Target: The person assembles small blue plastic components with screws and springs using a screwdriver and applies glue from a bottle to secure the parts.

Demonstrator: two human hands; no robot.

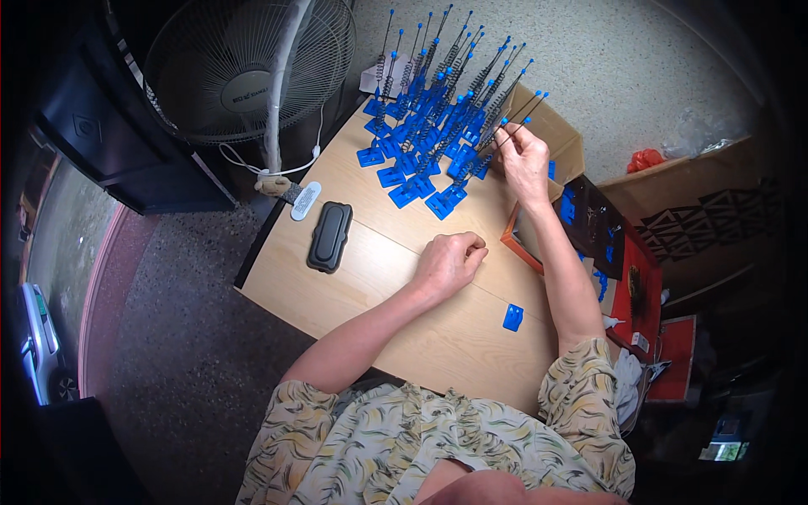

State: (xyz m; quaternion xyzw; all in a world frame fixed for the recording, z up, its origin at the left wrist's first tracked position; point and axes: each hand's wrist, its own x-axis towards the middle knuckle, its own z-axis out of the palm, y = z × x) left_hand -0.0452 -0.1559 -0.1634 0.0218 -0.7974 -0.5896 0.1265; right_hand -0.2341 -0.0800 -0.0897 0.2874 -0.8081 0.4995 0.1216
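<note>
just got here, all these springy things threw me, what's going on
A person at a wood-coloured table is handling a crowd of blue-based spring pieces. The right hand is at their right edge, apparently pinching one by its thin rod. The left hand is loosely curled over the table; whether it holds anything is hidden. A small blue piece lies apart, nearer the person, and a black case lies on the left.

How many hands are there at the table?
2: the left hand rests loosely curled on the tabletop, and the right hand pinches at the right edge of the blue-tipped wires.
</note>
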